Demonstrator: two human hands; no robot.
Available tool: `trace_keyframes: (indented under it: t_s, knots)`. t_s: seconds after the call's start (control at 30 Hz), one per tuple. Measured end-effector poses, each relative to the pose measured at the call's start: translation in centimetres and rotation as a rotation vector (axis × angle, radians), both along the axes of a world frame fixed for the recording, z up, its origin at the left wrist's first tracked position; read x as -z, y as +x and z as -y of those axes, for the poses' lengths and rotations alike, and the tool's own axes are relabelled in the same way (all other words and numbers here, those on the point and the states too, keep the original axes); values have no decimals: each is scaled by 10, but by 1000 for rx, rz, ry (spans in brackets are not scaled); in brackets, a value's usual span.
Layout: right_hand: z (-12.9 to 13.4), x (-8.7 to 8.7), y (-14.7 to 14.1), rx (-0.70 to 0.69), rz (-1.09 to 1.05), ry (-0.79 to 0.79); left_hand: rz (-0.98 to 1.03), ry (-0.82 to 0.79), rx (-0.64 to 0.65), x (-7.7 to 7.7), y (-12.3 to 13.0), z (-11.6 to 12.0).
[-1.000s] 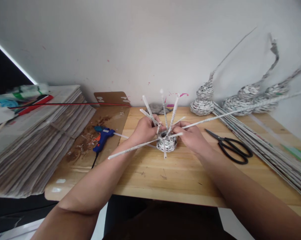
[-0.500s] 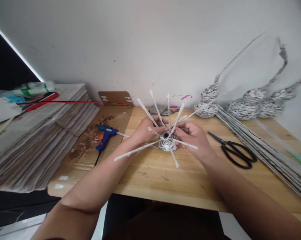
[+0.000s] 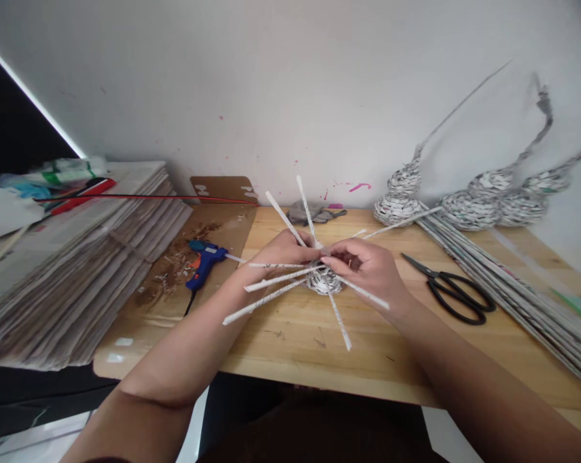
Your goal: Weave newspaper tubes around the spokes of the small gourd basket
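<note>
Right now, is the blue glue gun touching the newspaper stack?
Apart: the head view shows debris-strewn cardboard between the blue glue gun and the newspaper stack.

The woven paper piece (image 3: 320, 283) looks rough and matt, the wooden table (image 3: 290, 354) smooth.

Seen over the head camera I monitor from afar: a person's bare left hand (image 3: 290, 254) and right hand (image 3: 367, 267), with the left forearm (image 3: 175, 350) and right forearm (image 3: 457, 360) uncovered too. I note smooth arms broadening from slimmer wrists and a curved crease near the left elbow (image 3: 148, 402). Dark, nearly black clothing (image 3: 310, 427) shows at bottom centre, too shadowed for me to identify the garment.
</note>
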State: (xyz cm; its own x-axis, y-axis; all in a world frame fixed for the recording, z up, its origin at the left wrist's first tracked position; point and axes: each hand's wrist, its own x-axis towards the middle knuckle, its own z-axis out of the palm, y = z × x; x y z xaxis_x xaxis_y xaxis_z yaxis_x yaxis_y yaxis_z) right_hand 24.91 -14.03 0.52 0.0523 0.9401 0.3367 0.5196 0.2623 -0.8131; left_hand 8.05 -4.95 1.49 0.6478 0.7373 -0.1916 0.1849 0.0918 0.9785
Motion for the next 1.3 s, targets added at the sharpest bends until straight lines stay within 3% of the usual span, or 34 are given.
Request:
trace_keyframes:
  t_s: [0.13, 0.23, 0.5, 0.7, 0.9, 1.07, 1.3]
  knots:
    - [-1, 0, 4, 122, 157, 128, 16, -25, -79, 2, 3, -2]
    - [-4, -2, 5, 148, 172, 146, 31, 64, -111, 6, 6, -4]
    - [-16, 2, 13, 41, -453, -122, 59, 260, -55, 14, 7, -5]
    - [-17, -3, 15, 98, -659, -331, 37, 375, -67, 11, 5, 1]
    - [-18, -7, 18, 82, -667, -319, 82, 336, 23, 8, 7, 4]
    - [-16, -7, 20, -14, -698, -338, 105, 252, -11, 5, 12, 10]
    - [-16, -6, 20, -14, -640, -288, 87, 170, -28, -1, 14, 17]
